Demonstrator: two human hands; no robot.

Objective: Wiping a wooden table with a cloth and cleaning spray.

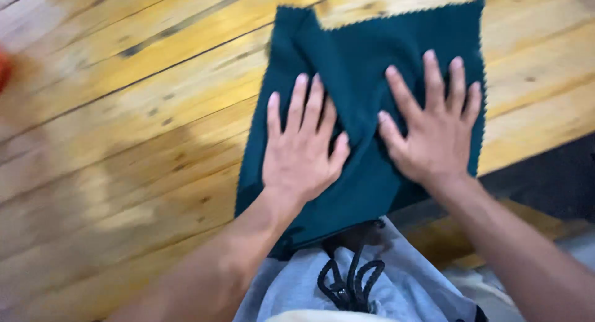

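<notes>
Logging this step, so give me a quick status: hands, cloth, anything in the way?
Left hand and right hand flat, fingers spread, pressing on dark green cloth. Cloth folded on wooden table, near edge overhanging. Nothing on the cloth.

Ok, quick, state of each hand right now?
Left hand: open, flat on the dark green cloth.
Right hand: open, fingers spread, flat on the same cloth.

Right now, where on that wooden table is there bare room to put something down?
The wide stretch of wooden table left of the green cloth is bare, as is a narrower strip right of the cloth. It is crowded on the cloth itself, where the left hand and right hand press flat.
</notes>
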